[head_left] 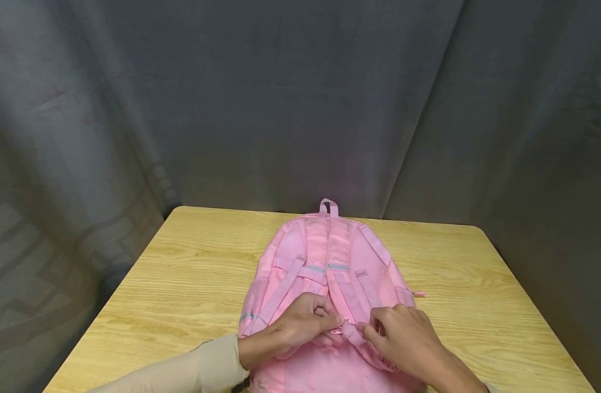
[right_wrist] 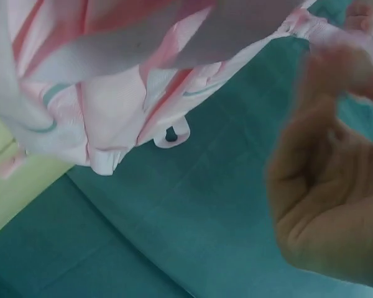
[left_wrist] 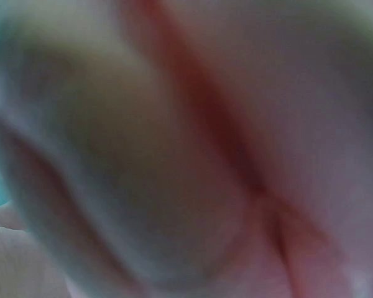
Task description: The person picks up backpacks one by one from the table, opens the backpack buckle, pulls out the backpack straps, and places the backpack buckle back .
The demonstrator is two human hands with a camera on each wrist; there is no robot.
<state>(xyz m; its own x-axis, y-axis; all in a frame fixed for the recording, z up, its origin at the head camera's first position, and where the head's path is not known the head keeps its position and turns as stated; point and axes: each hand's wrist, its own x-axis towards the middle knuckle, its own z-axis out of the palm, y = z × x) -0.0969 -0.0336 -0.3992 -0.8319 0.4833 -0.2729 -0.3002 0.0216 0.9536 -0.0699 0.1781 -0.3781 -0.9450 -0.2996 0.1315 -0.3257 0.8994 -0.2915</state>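
Observation:
A pink backpack (head_left: 316, 234) lies on the table with its shoulder straps facing up and its top loop pointing away from me. Low on it, my left hand (head_left: 302, 323) pinches a pink strap beside a small pink buckle piece (head_left: 336, 331), thumb and index finger together. Just to the right, the fingertips of my right hand (head_left: 407, 337) pinch a pink strap (head_left: 352, 334) that runs between the hands. In the right wrist view the right hand (right_wrist: 329, 186) is bent at the fingers, the strap at its tips. Blurred close folds fill most of the left wrist view.
The wooden table (head_left: 192, 262) spreads out on both sides of the backpack. Behind and beside it hang dark grey curtains (head_left: 280, 109). A pink zipper pull (head_left: 419, 294) sticks out at the backpack's right side, and a carry loop (head_left: 328, 206) stands at its top.

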